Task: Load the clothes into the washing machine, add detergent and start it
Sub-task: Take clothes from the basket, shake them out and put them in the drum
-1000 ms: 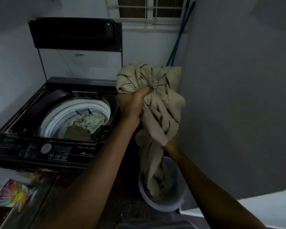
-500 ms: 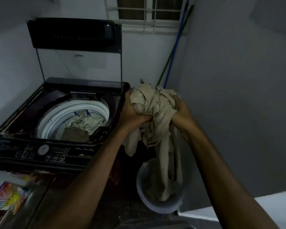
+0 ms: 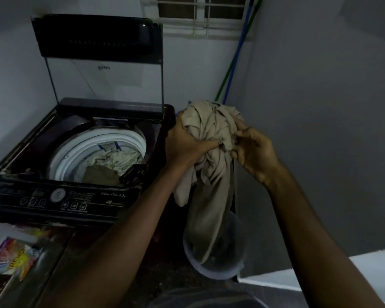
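The detergent packet (image 3: 16,258) runs off the left edge, and labels on the control panel (image 3: 107,197) are unreadably blurred.

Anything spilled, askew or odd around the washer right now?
Nothing spilled or damaged. Only the bunched beige cloth gripped by left hand and right hand beside the open black top-loading washing machine stands out: its loose tail hangs into the pale plastic bucket below.

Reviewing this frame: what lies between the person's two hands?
In the head view, only the bunched beige garment lies between the left hand and right hand; both grip it, its tail hanging into the bucket.
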Action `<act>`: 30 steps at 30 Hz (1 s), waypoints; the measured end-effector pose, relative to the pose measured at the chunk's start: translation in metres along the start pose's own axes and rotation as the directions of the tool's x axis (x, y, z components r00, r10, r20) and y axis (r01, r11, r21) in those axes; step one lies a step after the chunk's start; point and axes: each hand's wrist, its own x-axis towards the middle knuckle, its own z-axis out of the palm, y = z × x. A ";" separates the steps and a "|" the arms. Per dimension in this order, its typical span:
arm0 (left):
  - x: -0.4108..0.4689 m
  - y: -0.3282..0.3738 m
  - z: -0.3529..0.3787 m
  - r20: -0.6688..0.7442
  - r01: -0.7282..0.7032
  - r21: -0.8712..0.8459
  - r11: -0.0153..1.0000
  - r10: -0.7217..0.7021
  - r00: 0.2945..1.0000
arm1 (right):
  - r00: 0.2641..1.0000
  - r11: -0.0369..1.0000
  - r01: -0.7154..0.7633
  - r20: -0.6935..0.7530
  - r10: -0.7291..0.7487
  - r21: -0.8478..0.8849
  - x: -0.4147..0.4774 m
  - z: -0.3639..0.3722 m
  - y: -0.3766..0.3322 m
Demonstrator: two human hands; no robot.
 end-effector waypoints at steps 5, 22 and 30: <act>0.020 0.010 0.001 -0.123 0.042 -0.152 0.987 -0.061 0.991 | 0.917 0.962 0.080 -0.358 -0.174 -0.260 -0.034 -0.032 0.076; 0.007 -0.027 -0.034 -0.050 0.052 0.123 0.991 -0.046 0.998 | 0.589 0.984 0.050 -0.791 -0.167 -0.171 -0.021 -0.058 0.053; 0.011 -0.035 -0.010 0.083 0.220 -0.107 0.970 -0.211 0.974 | 0.979 0.983 -0.062 -0.201 0.027 -0.172 0.005 0.007 0.015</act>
